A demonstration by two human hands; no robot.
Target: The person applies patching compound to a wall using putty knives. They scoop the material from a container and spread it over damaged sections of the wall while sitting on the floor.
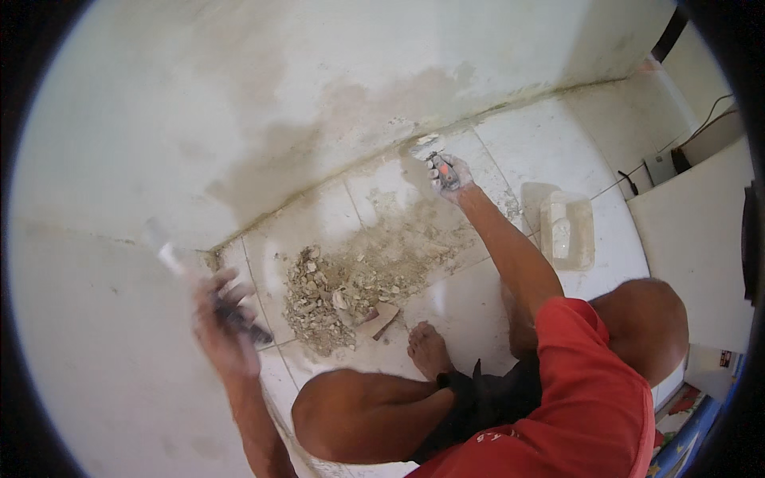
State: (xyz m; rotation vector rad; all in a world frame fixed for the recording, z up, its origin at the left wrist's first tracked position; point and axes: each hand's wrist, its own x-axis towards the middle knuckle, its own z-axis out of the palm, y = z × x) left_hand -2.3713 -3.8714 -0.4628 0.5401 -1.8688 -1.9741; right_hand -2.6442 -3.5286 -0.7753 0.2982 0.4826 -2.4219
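My right hand (451,177), whitened with powder or paste, is closed round the handle of a putty knife (446,170) marked with orange. White paste (428,143) lies around its blade, at the foot of the wall (319,103). Farther left, my left hand (227,327) is raised near the side wall, blurred by motion. Its fingers wrap a dark-handled tool (239,319) with a pale end, too smeared to name its kind. Damp brownish stains spread over the lower part of the wall above the floor seam.
A heap of broken plaster rubble (327,299) spreads over the tiled floor (454,299), with a flat tile shard (378,320) at its near edge. Right of my right arm stands a translucent plastic tub (588,233) with something white inside. A white cabinet-like block (693,231) and a cable (705,119) are at far right.
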